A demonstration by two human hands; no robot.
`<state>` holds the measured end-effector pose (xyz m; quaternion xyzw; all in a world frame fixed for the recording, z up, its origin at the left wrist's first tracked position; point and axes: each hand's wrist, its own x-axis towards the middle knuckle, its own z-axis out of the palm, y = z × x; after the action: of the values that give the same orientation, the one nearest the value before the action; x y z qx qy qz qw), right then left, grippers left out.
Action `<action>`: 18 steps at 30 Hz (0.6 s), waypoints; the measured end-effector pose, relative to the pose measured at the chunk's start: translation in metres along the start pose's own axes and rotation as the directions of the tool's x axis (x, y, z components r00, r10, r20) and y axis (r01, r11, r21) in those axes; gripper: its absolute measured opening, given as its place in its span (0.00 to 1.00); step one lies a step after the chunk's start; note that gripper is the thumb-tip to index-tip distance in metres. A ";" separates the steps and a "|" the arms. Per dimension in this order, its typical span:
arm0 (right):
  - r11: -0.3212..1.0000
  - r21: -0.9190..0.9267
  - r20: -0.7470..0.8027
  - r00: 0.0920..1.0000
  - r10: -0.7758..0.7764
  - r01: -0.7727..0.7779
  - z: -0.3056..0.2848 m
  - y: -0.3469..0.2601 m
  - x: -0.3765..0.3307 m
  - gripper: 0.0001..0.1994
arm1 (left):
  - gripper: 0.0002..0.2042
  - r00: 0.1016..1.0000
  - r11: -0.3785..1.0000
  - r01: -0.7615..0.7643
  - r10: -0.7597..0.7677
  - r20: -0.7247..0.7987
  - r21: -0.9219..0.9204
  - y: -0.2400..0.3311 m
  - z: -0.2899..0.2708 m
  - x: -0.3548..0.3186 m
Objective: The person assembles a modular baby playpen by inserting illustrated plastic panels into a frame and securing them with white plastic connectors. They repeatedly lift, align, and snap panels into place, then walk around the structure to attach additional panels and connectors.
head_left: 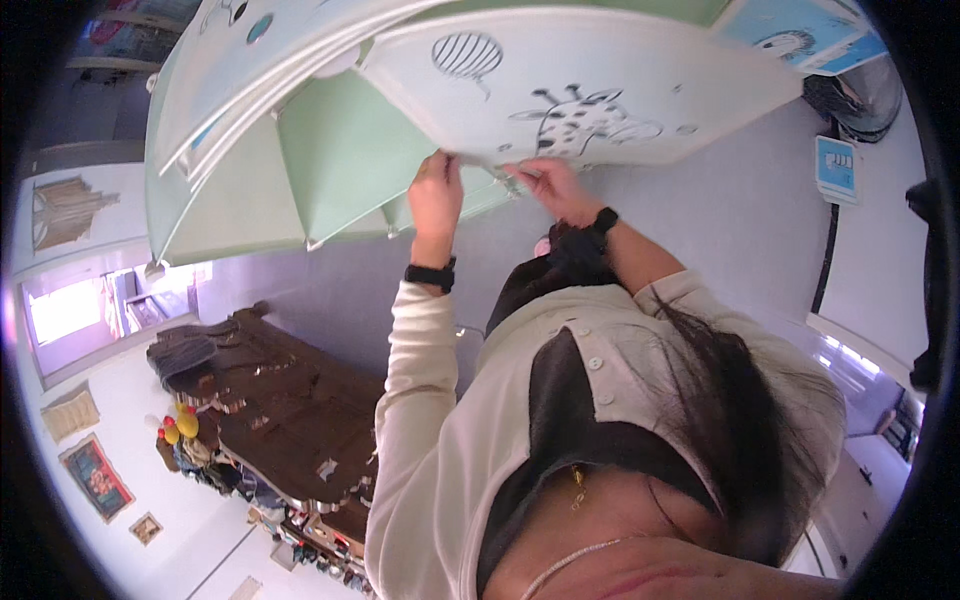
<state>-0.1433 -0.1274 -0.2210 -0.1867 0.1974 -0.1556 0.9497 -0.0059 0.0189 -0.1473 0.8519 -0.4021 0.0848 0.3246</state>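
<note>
One umbrella-like canopy [350,150] of pale green fabric spreads across the upper left and middle of the head view, with thin white ribs [250,118] crossing its left part. Above and in front of the hands is its pale panel [690,85], printed with a spotted giraffe and a striped balloon. The left hand [436,197], a black band on its wrist, has its grip together, thumb and fingers clamped on the panel's lower edge. The right hand [560,192], wearing a dark watch [606,219], reaches in just beside it, fingertips at the same edge; they are blurred, so I cannot tell whether that grip is closed on the fabric or only touching it.

Near the right rim hangs a small blue and white card [838,168], below a clear bag [872,98]. Lower left, well apart from the hands, stands brown-covered furniture [300,400], with red and yellow balls [180,428] beside it and a framed picture [97,477] on the wall.
</note>
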 end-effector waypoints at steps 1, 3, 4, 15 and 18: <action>0.997 -0.068 -0.038 0.998 -0.042 0.039 0.000 -0.005 0.001 0.06 | 0.05 0.998 0.996 -0.062 0.061 0.009 0.064 0.000 0.000 0.002; 0.965 -0.188 0.101 0.981 -0.167 0.183 -0.004 -0.017 0.005 0.07 | 0.06 0.998 0.994 -0.044 0.047 -0.033 0.096 0.001 0.002 0.006; 0.986 -0.111 0.051 0.991 -0.120 0.125 -0.005 -0.024 0.010 0.07 | 0.07 0.999 0.991 -0.035 0.036 -0.004 0.130 0.001 0.003 0.009; 0.999 -0.020 -0.090 0.995 -0.033 0.031 -0.009 -0.032 0.023 0.06 | 0.07 0.995 0.999 0.045 -0.045 0.093 -0.003 -0.002 0.001 0.014; 0.998 0.000 -0.074 0.995 -0.060 0.060 -0.007 -0.032 0.023 0.06 | 0.10 0.989 0.995 0.086 -0.078 0.125 -0.054 -0.003 0.003 0.017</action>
<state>-0.1331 -0.1665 -0.2214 -0.1857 0.2268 -0.1910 0.9368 0.0072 0.0073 -0.1441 0.8613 -0.3881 0.0070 0.3278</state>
